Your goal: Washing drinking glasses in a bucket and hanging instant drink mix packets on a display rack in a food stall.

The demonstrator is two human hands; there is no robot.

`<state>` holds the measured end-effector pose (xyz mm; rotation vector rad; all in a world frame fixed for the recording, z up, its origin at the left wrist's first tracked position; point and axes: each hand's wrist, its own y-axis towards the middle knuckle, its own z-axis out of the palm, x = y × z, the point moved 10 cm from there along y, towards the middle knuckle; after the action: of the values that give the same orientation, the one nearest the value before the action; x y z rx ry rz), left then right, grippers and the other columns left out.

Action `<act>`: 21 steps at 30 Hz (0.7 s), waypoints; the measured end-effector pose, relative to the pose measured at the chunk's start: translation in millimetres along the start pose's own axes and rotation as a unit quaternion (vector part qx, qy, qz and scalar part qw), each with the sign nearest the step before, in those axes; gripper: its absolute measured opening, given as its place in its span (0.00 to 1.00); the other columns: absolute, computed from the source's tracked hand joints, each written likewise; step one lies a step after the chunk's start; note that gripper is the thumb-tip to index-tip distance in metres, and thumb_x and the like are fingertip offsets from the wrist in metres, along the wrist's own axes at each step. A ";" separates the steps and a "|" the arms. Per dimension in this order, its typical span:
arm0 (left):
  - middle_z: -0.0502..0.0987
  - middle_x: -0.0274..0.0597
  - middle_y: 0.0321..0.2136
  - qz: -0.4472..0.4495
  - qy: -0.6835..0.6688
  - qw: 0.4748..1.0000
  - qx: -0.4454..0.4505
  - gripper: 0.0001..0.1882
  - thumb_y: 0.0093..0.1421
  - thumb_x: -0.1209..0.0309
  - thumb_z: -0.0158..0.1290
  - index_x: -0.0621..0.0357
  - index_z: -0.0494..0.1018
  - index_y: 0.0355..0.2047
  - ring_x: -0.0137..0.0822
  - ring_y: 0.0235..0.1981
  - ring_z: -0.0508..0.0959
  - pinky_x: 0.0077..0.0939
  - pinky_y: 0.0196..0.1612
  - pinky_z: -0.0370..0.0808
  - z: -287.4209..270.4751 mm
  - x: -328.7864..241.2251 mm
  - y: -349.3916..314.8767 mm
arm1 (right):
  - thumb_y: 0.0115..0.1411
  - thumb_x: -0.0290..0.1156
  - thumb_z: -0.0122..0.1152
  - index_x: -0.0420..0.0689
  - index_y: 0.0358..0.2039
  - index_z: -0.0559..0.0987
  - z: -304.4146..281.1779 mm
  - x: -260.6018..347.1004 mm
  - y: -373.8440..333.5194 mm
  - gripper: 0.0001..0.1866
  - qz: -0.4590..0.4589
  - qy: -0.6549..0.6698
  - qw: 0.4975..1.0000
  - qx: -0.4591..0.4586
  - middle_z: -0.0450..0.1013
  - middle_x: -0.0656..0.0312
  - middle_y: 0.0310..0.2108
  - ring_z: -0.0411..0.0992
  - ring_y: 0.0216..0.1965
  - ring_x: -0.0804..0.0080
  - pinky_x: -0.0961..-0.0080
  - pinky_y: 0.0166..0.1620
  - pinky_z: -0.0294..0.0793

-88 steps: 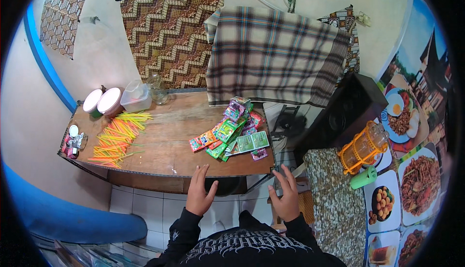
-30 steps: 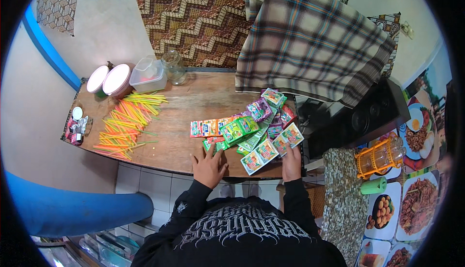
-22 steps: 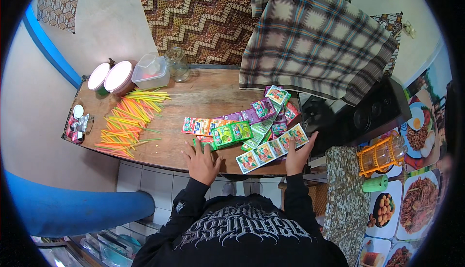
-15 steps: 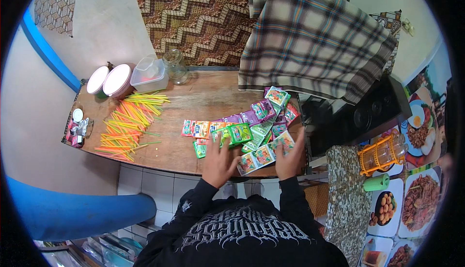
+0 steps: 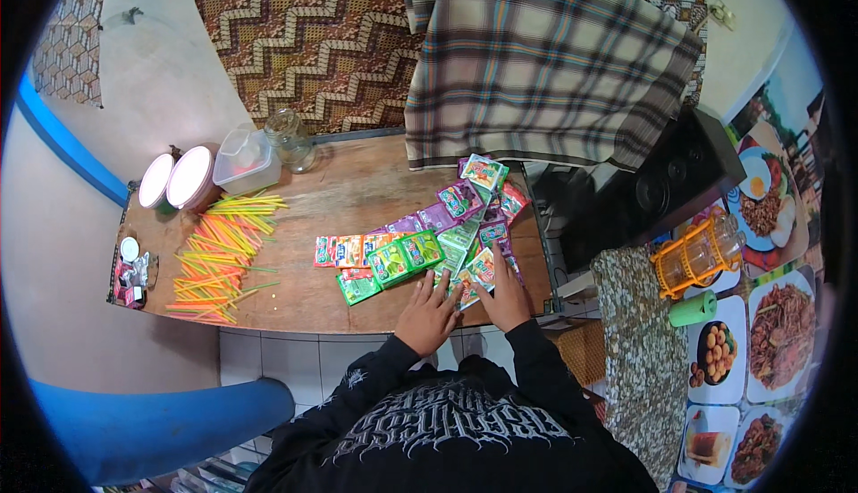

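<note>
Strips of joined drink sachets lie in a loose heap on the wooden table (image 5: pixel 295 283). My left hand (image 5: pixel 427 319) rests at the heap's near edge, its fingers stretched out beside a green sachet strip (image 5: pixel 404 258). Close on its right, my right hand (image 5: pixel 504 296) lies with fingers extended over a white and orange sachet strip (image 5: pixel 483 266), covering part of it. Purple sachets (image 5: pixel 436 217) run diagonally behind, and another orange-topped sachet (image 5: pixel 485 171) sits at the far end. A row of red and orange sachets (image 5: pixel 350 248) points left.
Many yellow, orange and green straws (image 5: pixel 219 261) are spread on the left. Behind them stand pink-lidded tubs (image 5: pixel 190 177), a clear plastic container (image 5: pixel 247 164) and a glass jar (image 5: pixel 290 142). A plaid cloth (image 5: pixel 536 64) hangs at the back; a black speaker (image 5: pixel 666 185) stands right.
My right hand has moved inward and down onto the white and orange strip, close to my left hand. My left hand has slid nearer the table's front edge. The whole view has shifted slightly.
</note>
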<state>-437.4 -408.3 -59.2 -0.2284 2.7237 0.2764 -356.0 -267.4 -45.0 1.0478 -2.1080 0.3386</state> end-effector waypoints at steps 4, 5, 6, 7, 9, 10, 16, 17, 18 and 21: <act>0.59 0.62 0.75 -0.016 -0.013 1.000 -0.002 0.33 0.72 0.59 0.55 0.52 0.65 0.74 0.72 0.75 0.55 0.62 0.74 0.60 -3.5 -0.9 4.8 | 0.69 0.30 0.64 0.52 0.82 0.45 -12.9 1.4 0.4 0.48 0.023 0.084 0.996 -0.005 0.62 0.34 0.72 0.68 0.67 0.34 0.49 0.64 0.71; 0.60 0.63 0.74 -0.025 -0.015 1.000 0.002 0.32 0.71 0.59 0.57 0.53 0.67 0.73 0.73 0.74 0.57 0.62 0.73 0.61 -3.8 -0.2 5.5 | 0.69 0.30 0.64 0.52 0.82 0.45 -19.2 2.6 1.6 0.48 0.020 0.084 0.996 -0.004 0.62 0.34 0.72 0.68 0.67 0.34 0.49 0.64 0.71; 0.61 0.65 0.73 -0.035 -0.017 0.999 0.005 0.32 0.69 0.59 0.59 0.53 0.68 0.71 0.74 0.74 0.58 0.61 0.73 0.62 -4.1 -0.5 6.5 | 0.70 0.30 0.63 0.54 0.82 0.45 -24.1 -6.3 2.5 0.48 0.064 0.119 0.991 0.004 0.63 0.34 0.71 0.69 0.66 0.34 0.49 0.63 0.72; 0.61 0.65 0.73 -0.035 -0.015 0.999 0.003 0.32 0.69 0.59 0.59 0.53 0.68 0.71 0.74 0.74 0.58 0.61 0.73 0.62 -7.1 -5.2 8.3 | 0.71 0.30 0.61 0.56 0.82 0.45 -29.2 -14.3 2.8 0.47 0.108 0.153 0.982 0.012 0.63 0.34 0.71 0.70 0.66 0.35 0.48 0.62 0.73; 0.66 0.67 0.70 -0.061 -0.027 0.998 0.003 0.31 0.67 0.57 0.61 0.55 0.72 0.68 0.72 0.72 0.61 0.61 0.73 0.63 -12.0 -11.3 10.4 | 0.73 0.31 0.60 0.53 0.82 0.45 -55.5 -8.1 7.0 0.45 0.076 0.124 0.989 -0.031 0.66 0.35 0.70 0.72 0.65 0.38 0.51 0.61 0.74; 0.66 0.67 0.70 -0.062 -0.023 0.998 -0.002 0.31 0.67 0.57 0.61 0.55 0.72 0.68 0.72 0.72 0.61 0.61 0.73 0.63 -14.0 -13.2 13.6 | 0.73 0.31 0.60 0.52 0.82 0.46 -77.6 8.5 11.2 0.44 -0.015 0.071 0.993 -0.092 0.68 0.35 0.69 0.74 0.63 0.40 0.52 0.60 0.75; 0.76 0.70 0.60 -0.120 -0.135 0.982 -0.058 0.32 0.68 0.60 0.63 0.66 0.71 0.66 0.60 0.62 0.77 0.46 0.65 0.74 -62.3 -24.4 44.8 | 0.74 0.30 0.61 0.45 0.81 0.47 -131.6 57.4 22.8 0.44 -0.099 0.150 0.981 -0.076 0.63 0.39 0.73 0.76 0.64 0.50 0.65 0.58 0.78; 0.76 0.70 0.60 -0.121 -0.132 0.982 -0.060 0.32 0.68 0.60 0.63 0.66 0.71 0.66 0.60 0.62 0.77 0.46 0.65 0.74 -77.3 -32.3 54.5 | 0.74 0.30 0.61 0.45 0.81 0.47 -140.0 62.7 24.3 0.44 -0.102 0.152 0.980 -0.076 0.63 0.39 0.73 0.76 0.64 0.50 0.65 0.58 0.78; 0.77 0.69 0.59 -0.094 -0.193 0.968 -0.130 0.32 0.68 0.61 0.63 0.66 0.71 0.66 0.59 0.62 0.78 0.45 0.65 0.74 -105.7 -44.5 61.6 | 0.74 0.30 0.61 0.45 0.81 0.48 -146.0 74.3 22.9 0.43 -0.113 0.174 0.977 -0.044 0.64 0.38 0.72 0.76 0.63 0.50 0.65 0.58 0.78; 0.80 0.61 0.58 -0.055 -0.308 0.926 -0.210 0.29 0.69 0.66 0.64 0.67 0.72 0.65 0.50 0.61 0.81 0.40 0.65 0.74 -134.7 -55.4 83.1 | 0.73 0.30 0.61 0.45 0.81 0.50 -148.1 78.6 27.3 0.42 -0.141 0.203 0.969 -0.008 0.66 0.38 0.71 0.76 0.63 0.52 0.63 0.58 0.78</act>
<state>-452.5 -351.5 97.8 -0.3434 1.9988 0.7590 -332.8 -218.0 115.9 1.1409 -1.5739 0.3602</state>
